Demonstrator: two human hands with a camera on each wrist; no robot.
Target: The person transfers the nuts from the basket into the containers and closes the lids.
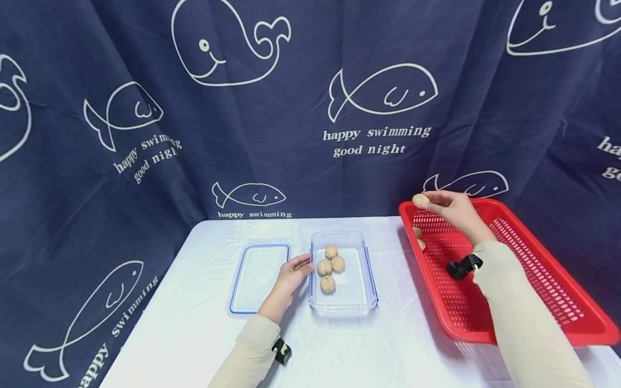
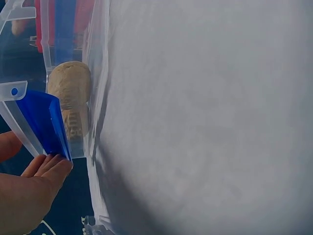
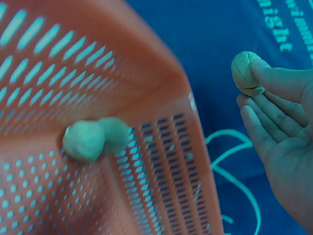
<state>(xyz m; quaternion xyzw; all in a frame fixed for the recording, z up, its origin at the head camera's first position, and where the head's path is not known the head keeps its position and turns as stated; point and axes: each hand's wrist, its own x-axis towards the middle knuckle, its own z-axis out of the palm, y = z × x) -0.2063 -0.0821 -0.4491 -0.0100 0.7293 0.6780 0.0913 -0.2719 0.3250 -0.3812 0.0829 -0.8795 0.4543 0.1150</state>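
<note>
Thumb and fingertips of our right hand are pinching a single walnut, the thumb pressing on one side and the fingers supporting it from the other. Seen from the right wrist, they are covering only part of the shell, so much of it is showing beyond them. We are holding this walnut above the far left corner of the red basket, with the dark blue curtain hanging behind. Inside the basket, two more walnuts are sitting together near its left wall.

Our left hand is only touching, without closing: its fingers are lying fairly straight, its thumb is standing apart, and its fingertips are meeting the left side of the clear container. Seen from the left wrist, they are resting at the edge of a blue latch. Within the container, four walnuts are lying toward the left side, three of them clustering and one sitting nearer to us. Left of the container, a clear lid with a blue border is lying flat on the white table. We are wearing pale sleeves.
</note>
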